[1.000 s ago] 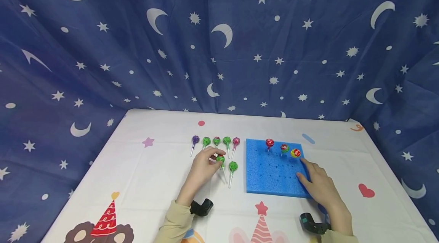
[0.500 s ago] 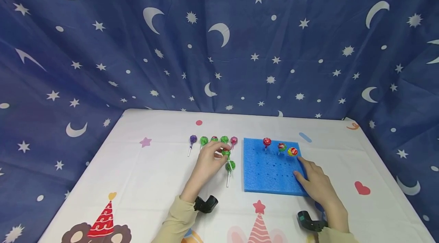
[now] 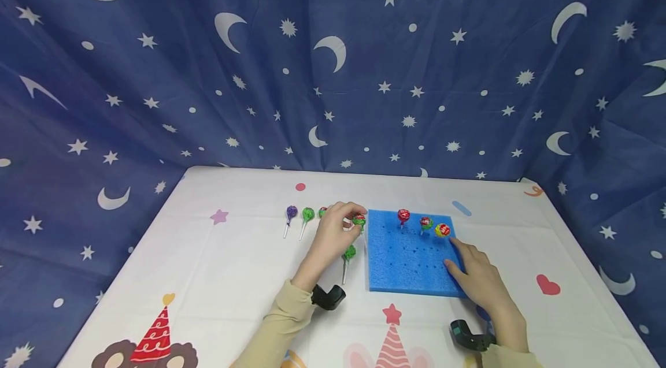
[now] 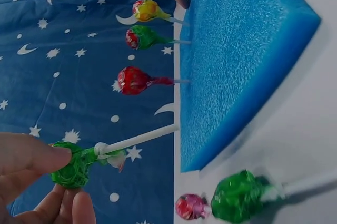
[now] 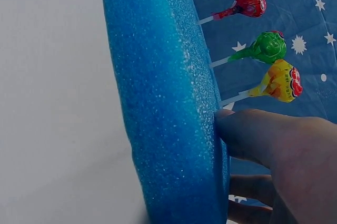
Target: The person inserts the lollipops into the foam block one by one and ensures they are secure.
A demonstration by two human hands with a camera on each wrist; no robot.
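Observation:
My left hand (image 3: 333, 232) pinches a green lollipop (image 4: 71, 168) by its wrapped head between thumb and fingers. In the left wrist view its white stick points toward the blue foam block (image 3: 411, 270), near the block's left edge. Three lollipops stand upright in the foam: a red one (image 3: 403, 215), a green-and-red one (image 3: 426, 222) and a yellow one (image 3: 443, 230). My right hand (image 3: 481, 278) rests at the foam's right edge, its thumb (image 5: 247, 129) against the block close to the yellow lollipop. Rows of small holes dot the foam's top.
Left of the foam lie a purple lollipop (image 3: 291, 212), a green one (image 3: 308, 215) and another green one (image 3: 349, 252) nearer the front. A pink lollipop (image 4: 190, 206) is partly hidden by a green one. A starry blue curtain (image 3: 333, 67) hangs behind the table.
My left hand has lifted the green lollipop and carried it rightward and away from me, up to the foam's left edge. My right hand has stayed at the foam's right side.

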